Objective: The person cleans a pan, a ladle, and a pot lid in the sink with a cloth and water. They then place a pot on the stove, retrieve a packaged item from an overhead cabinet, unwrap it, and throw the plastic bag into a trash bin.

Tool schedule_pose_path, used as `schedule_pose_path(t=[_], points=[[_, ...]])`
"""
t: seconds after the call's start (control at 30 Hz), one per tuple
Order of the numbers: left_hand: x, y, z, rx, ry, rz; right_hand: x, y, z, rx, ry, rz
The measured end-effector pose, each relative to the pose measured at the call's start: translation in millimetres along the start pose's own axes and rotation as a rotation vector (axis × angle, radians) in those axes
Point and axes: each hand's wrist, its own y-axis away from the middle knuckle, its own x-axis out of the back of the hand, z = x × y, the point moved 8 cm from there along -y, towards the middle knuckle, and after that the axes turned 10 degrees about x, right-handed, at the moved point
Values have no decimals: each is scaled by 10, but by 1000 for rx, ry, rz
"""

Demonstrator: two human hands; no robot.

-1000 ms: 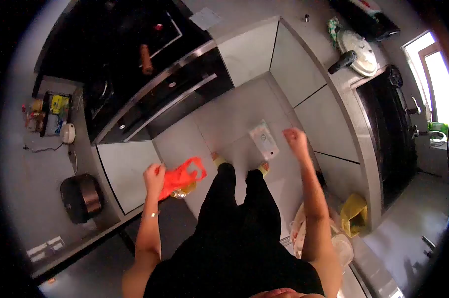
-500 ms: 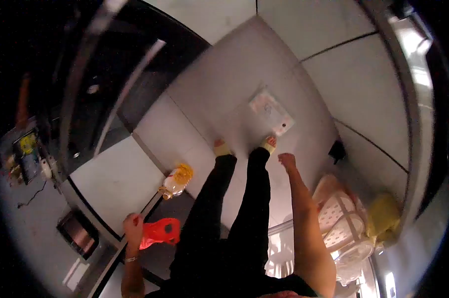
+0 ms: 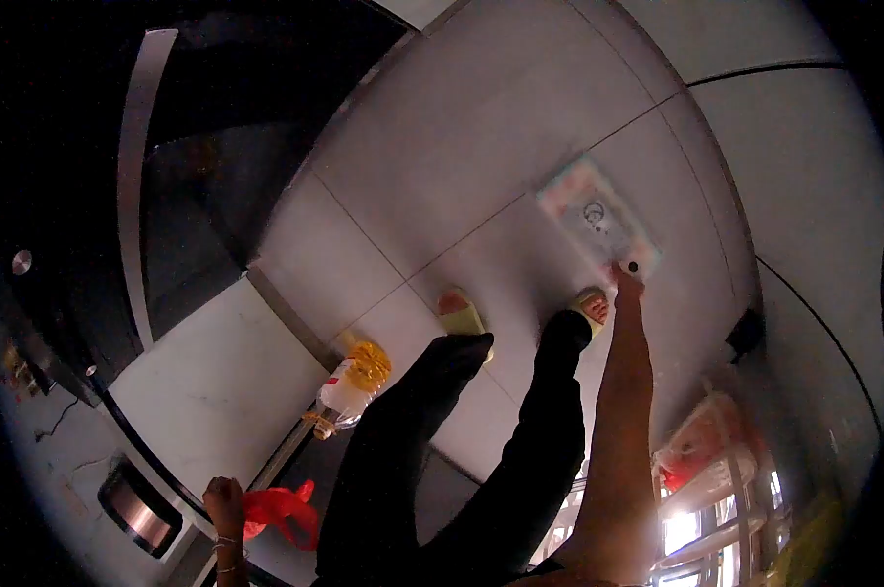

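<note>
My left hand (image 3: 224, 501), at the lower left, is closed on a red plastic bag (image 3: 278, 511) that hangs out to its right. My right hand (image 3: 628, 280) reaches down to the near end of a pale, flat rectangular package (image 3: 598, 217) on the floor, close to a black dot on it. The fingers of that hand are too small and blurred to tell whether they grip the package. A clear bottle with a yellow part (image 3: 350, 389) stands or leans by the cabinet, above the red bag in view.
My feet in light slippers (image 3: 462, 315) are on the tiled floor (image 3: 442, 147). A white cabinet (image 3: 217, 372) and a dark oven front (image 3: 237, 176) are at the left. White racks with bags (image 3: 716, 470) stand at the lower right, near a small black object (image 3: 745, 335).
The view has tilted down toward the floor as I bend. My right hand has come down to the package. My left hand still has the red bag, now away from the bottle.
</note>
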Motion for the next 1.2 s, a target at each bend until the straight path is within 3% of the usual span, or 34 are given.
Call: schedule_pose_path(t=[0.03, 0.1, 0.17, 0.2, 0.3, 0.37, 0.4, 0.43, 0.5, 0.53, 0.6, 0.63, 0.67, 0.7, 0.83, 1.0, 1.03, 1.13, 1.2], points=[[-7, 10, 79, -15, 6, 9, -106, -130, 66, 12, -41, -63], [28, 63, 48, -42, 17, 4, -336, -151, 115, 115, -522, -196], [41, 95, -195, -77, 37, -25, 225, 766, -452, 84, -876, -108], [137, 178, -120, -215, 76, 18, 544, 1298, -799, 74, -1050, -65], [472, 431, -135, -177, 179, 57, 1412, 2053, -1251, 494, -663, 145], [657, 586, -179, -154, 205, 42, 1767, 2620, -1508, 591, -690, 42], [741, 654, -237, -170, 273, 108, 2175, 3178, -1770, 632, -278, 165], [927, 781, -160, -157, 303, 81, 2381, 3589, -1954, 766, -579, 23], [1122, 934, -222, -139, 380, 116, 3033, 4550, -2267, 740, -406, -52], [1162, 994, -338, -129, 434, 190, 3125, 4589, -2210, 777, -550, -195], [1307, 1162, -444, -58, 500, 205, 3788, 5488, -2525, 815, -767, -352], [1386, 1197, -478, -39, 539, 204, 3989, 5383, -2607, 974, -651, -493], [1404, 1222, -539, -22, 569, 227, 4420, 5894, -2741, 850, -573, -492], [1431, 1213, -640, -8, 601, 241, 4914, 6526, -2761, 721, -491, -477], [1858, 1247, -843, -15, 749, 286, 6032, 7356, -3160, 1284, -634, -329], [1928, 1096, -1228, -43, 1096, 423, 6621, 8915, -3982, 2034, -220, 389], [1934, 1033, -1339, -12, 1140, 437, 6559, 9403, -4202, 2028, -388, 297], [1941, 892, -1723, 83, 1254, 453, 6113, 11050, -4982, 1806, -1287, -416], [2170, 957, -1938, 81, 1230, 450, 5960, 11876, -5378, 1846, -1204, -323]])
